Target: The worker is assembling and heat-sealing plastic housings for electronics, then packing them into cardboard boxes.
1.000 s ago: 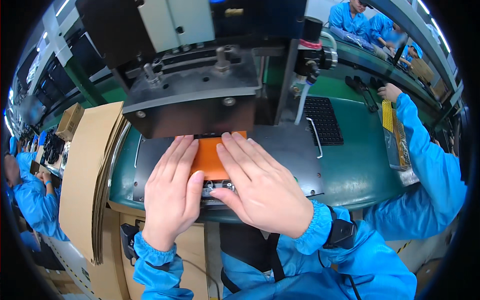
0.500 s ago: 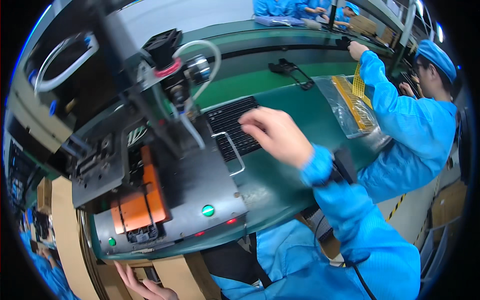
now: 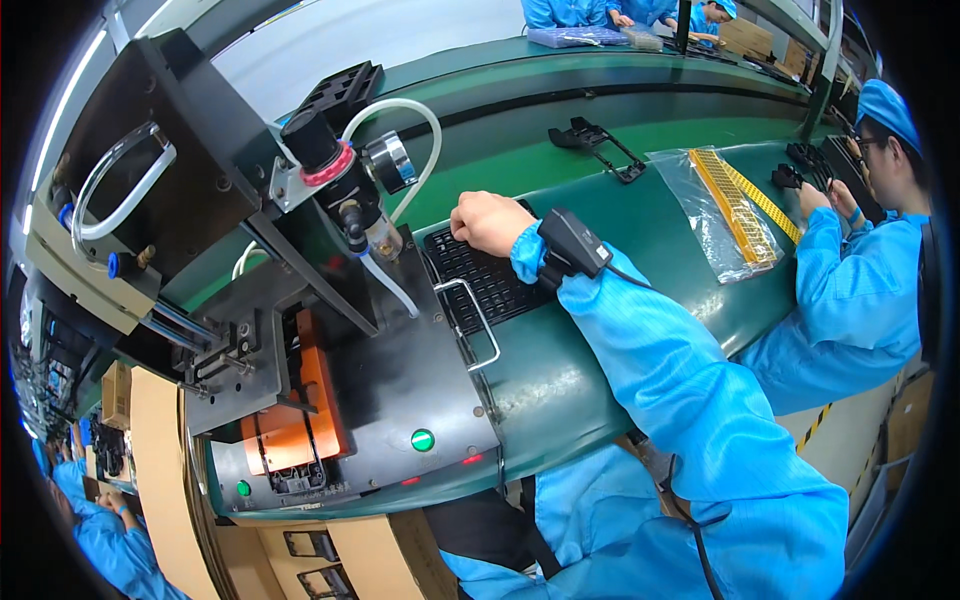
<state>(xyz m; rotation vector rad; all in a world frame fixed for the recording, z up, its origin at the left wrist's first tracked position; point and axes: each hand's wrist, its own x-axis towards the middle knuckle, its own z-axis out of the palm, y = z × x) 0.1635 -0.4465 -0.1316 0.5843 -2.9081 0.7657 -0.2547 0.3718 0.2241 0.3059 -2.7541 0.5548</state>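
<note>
My right hand (image 3: 488,225) is over the far end of a black slotted tray (image 3: 490,290) on the green bench mat. Its fingers are curled down and closed at the tray, and whatever they pinch is hidden. My left hand is out of view. Left of the tray stands a bench press (image 3: 160,130) with a dark metal base plate (image 3: 385,400). Under the press head sits an orange fixture (image 3: 325,385), with a black plastic frame (image 3: 297,470) at its near end. A metal handle (image 3: 480,325) sticks out from the plate beside the tray.
A pressure regulator (image 3: 345,170) with hoses rises behind the plate. Below the bench edge, an open carton (image 3: 375,550) holds black frames (image 3: 312,545). A black bracket (image 3: 600,148) and a bag of yellow strips (image 3: 735,215) lie to the right. A co-worker (image 3: 860,260) sits at right, handling black parts.
My right hand has moved left and farther onto the tray, its fingers closing downward. My left hand, earlier over the carton, has left the view. The co-worker's raised arm has come down.
</note>
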